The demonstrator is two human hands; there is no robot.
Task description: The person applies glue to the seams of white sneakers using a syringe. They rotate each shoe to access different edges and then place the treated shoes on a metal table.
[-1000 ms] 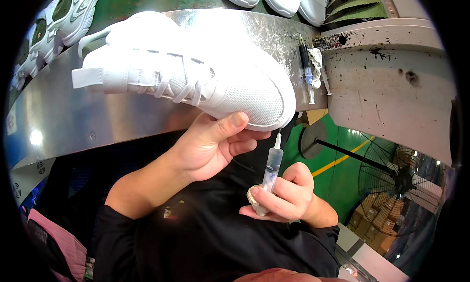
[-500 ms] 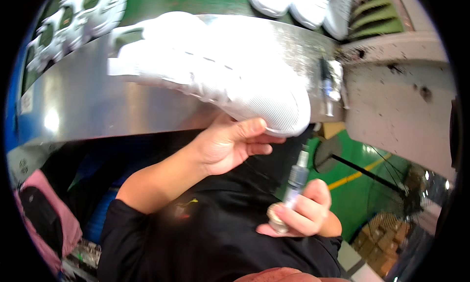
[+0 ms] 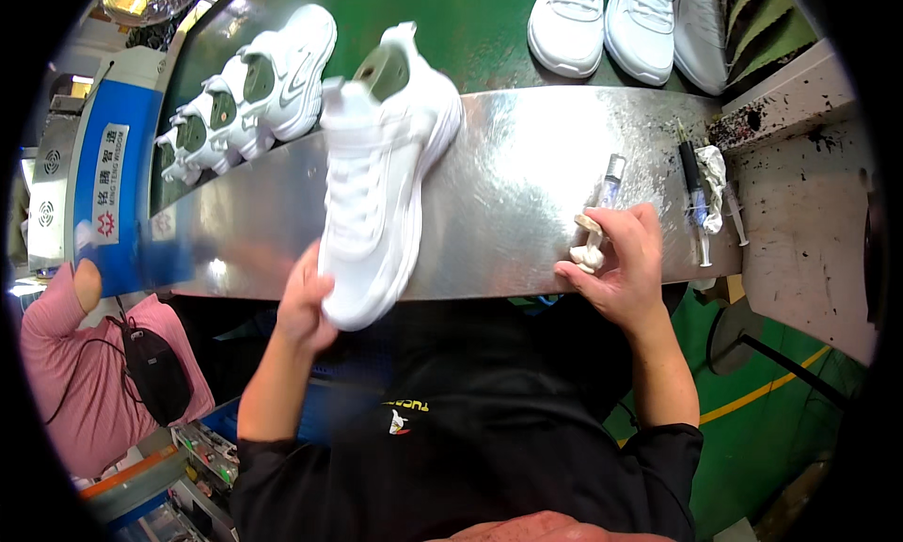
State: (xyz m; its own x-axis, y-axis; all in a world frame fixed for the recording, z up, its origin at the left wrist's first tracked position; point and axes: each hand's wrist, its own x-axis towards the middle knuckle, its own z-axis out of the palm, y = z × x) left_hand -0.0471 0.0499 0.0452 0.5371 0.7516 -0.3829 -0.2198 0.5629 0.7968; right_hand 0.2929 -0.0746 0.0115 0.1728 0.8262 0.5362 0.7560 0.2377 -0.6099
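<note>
My left hand (image 3: 306, 302) is closed round the toe end of a white lace-up sneaker (image 3: 362, 227), thumb on the upper. The shoe is raised over the metal bench, its heel pointing away from me. My right hand (image 3: 625, 269) pinches a small crumpled white wad (image 3: 588, 257) and a beige piece (image 3: 587, 223) between thumb and fingers. Just beyond these fingers shows a clear syringe-like tube (image 3: 611, 180) with a grey end; whether the hand grips it or it lies on the bench, I cannot tell.
Several white sneakers (image 3: 249, 95) stand on the green belt (image 3: 451, 43) at far left, more white sneakers (image 3: 564, 24) at far right. A dark-tipped syringe (image 3: 694, 184) and crumpled white material (image 3: 712, 189) lie by the grey machine housing (image 3: 800, 203). A person in pink (image 3: 66, 382) is at left.
The sneaker has turned from lying crosswise to pointing away from me, and has moved left. My right hand has moved up from near my body to over the bench edge.
</note>
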